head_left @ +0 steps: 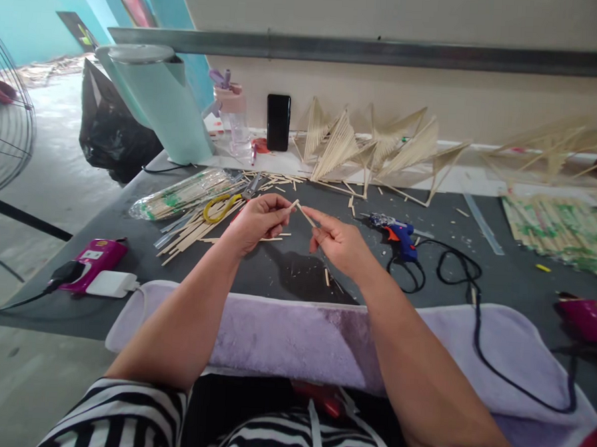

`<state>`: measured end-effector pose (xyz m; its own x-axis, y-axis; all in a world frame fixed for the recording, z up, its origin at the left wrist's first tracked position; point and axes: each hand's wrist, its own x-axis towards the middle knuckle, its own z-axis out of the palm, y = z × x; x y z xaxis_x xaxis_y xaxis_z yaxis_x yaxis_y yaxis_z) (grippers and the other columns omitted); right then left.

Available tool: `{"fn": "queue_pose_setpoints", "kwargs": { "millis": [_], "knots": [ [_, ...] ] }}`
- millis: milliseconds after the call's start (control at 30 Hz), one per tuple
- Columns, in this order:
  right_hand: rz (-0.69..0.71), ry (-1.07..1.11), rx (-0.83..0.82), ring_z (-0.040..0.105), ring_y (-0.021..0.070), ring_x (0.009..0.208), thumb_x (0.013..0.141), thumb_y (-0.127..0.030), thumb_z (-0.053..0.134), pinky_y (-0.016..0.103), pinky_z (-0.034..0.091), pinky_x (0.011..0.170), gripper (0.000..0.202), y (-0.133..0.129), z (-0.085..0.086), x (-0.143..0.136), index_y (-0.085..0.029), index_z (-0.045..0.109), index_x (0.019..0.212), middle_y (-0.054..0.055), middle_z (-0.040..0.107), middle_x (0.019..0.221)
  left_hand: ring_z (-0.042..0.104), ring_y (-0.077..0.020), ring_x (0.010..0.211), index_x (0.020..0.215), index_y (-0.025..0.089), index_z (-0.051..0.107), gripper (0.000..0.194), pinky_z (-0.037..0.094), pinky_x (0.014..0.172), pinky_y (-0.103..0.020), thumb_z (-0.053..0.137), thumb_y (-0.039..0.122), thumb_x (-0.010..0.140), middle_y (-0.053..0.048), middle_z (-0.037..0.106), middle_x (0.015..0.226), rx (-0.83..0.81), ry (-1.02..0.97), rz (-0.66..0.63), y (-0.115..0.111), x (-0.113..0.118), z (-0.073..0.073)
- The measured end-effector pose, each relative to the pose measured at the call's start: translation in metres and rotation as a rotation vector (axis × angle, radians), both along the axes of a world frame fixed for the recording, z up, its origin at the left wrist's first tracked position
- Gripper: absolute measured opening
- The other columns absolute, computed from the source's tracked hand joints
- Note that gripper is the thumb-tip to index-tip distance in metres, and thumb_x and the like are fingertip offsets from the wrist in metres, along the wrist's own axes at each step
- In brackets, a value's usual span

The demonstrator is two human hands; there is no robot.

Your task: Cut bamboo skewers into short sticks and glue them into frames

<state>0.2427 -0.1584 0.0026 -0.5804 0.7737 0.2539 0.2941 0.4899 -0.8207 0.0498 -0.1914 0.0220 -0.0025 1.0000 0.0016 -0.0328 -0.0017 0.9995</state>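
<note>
Over the dark table my left hand [259,223] is closed, its thumb and forefinger pinching a short wooden stick whose tip shows. My right hand [341,242] grips another wooden stick [306,216] that slants up to the left. The two stick ends meet, or nearly so, between the hands. Below my left hand lie loose sticks [188,234] and yellow-handled scissors [219,208]. To the right of my right hand, a blue glue gun [400,237] rests on its side with its black cord trailing.
Stick-built frames [340,149] stand along the wall beside an upright phone [278,122]. A pitcher [155,102] and pink bottle [234,117] are at back left. Bagged sticks [561,230] lie right; a pink power strip [92,263] sits left. A lilac towel [282,336] covers the front edge.
</note>
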Motion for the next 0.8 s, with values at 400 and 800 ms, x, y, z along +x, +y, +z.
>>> {"fn": "queue_pose_setpoints", "kwargs": {
  "millis": [400,800],
  "knots": [
    [-0.030,-0.053,0.011,0.051,0.0109,0.054,0.086,-0.019,0.045,0.026,0.046,0.060,0.048,0.0002,0.0017,0.0008,-0.025,0.051,0.134,-0.003,0.064,0.063,0.040,-0.0005,0.041,0.083,0.015,0.057,0.026,0.024,0.037,-0.014,0.068,0.036,0.073,0.003,0.054,0.065,-0.003,0.026,-0.020,-0.0004,-0.0006,-0.0013],
    [-0.021,-0.069,0.038,0.053,0.0104,0.056,0.086,-0.015,0.044,0.025,0.046,0.061,0.049,-0.0003,0.0025,0.0010,-0.025,0.050,0.134,-0.003,0.065,0.064,0.040,-0.0008,0.040,0.084,0.015,0.056,0.024,0.024,0.037,-0.014,0.066,0.035,0.074,0.004,0.053,0.063,-0.003,0.045,-0.028,0.0000,-0.0012,-0.0010]
  ]
}}
